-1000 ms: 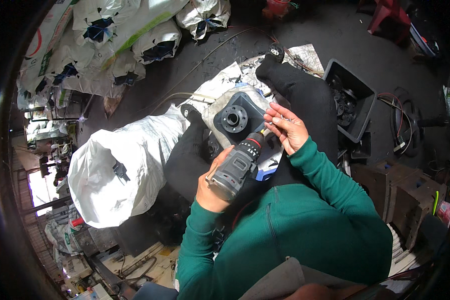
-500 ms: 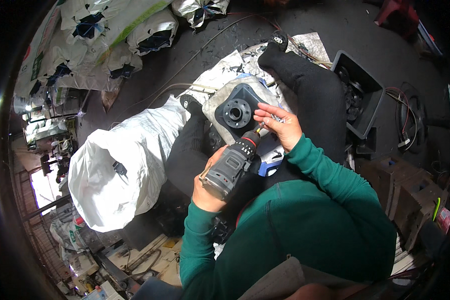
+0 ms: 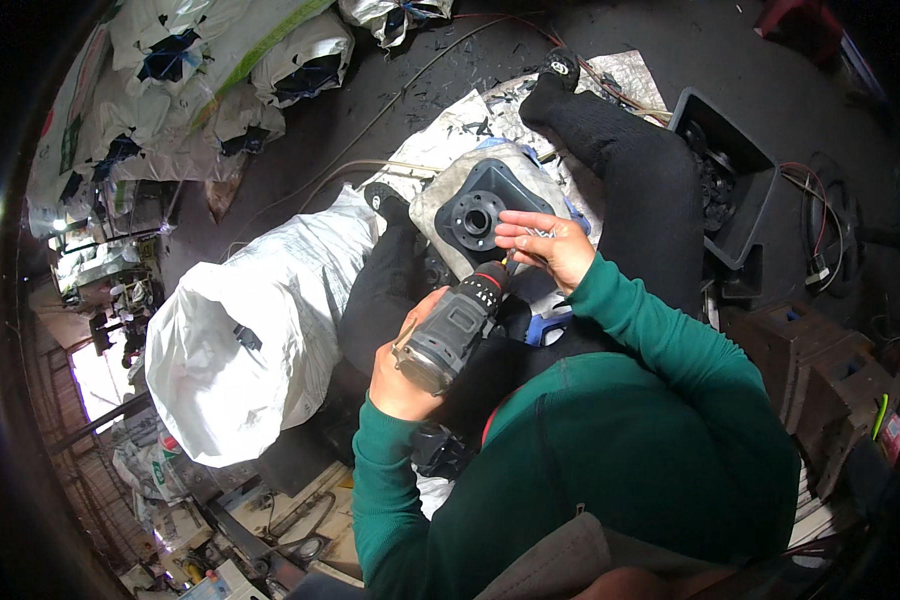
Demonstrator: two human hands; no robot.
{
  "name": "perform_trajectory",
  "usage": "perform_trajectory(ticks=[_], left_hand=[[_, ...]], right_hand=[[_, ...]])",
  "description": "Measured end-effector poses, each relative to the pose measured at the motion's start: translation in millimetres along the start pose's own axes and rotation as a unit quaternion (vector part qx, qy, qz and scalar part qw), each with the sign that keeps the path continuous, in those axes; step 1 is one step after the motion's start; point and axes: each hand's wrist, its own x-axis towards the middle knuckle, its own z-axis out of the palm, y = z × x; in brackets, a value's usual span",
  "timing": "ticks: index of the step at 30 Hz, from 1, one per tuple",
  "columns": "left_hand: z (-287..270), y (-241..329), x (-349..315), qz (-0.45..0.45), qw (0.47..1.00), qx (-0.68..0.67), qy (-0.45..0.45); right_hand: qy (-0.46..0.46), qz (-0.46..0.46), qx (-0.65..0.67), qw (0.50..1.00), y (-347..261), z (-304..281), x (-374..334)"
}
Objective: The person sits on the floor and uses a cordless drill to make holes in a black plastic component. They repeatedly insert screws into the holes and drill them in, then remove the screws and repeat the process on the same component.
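Note:
My left hand [image 3: 400, 385] is wrapped round a grey and black cordless drill [image 3: 448, 335] with a red ring near its chuck. The drill's front end points up and right. At its tip is my right hand [image 3: 562, 252], holding a few small silver screws [image 3: 542, 234] in partly curled fingers. Just beyond both hands sits a black plastic part [image 3: 490, 187], a rounded square with a round holed flange and a central opening. It rests on a pale cloth-covered support [image 3: 432, 212] between my legs. The drill bit's tip is partly hidden by my right fingers.
An open white sack [image 3: 270, 330] lies at my left. A grey bin [image 3: 753, 200] with black parts stands at my right. Brown metal blocks [image 3: 800, 350] lie nearer. Full white sacks [image 3: 190, 80] fill the far left, and hoses cross the dark floor.
My right hand has shifted slightly left, closer to the black part's flange. The drill has moved a little left with my left hand, and the view has shifted slightly.

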Motion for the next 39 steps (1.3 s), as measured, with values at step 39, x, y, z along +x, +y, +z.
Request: perform_trajectory(ticks=[39], left_hand=[[-10.9,-23.3,30.3,-0.113,0.985,-0.124,-0.027]], right_hand=[[-0.02,0.203,0.333,0.92,24.5,-1.4,31.2]])
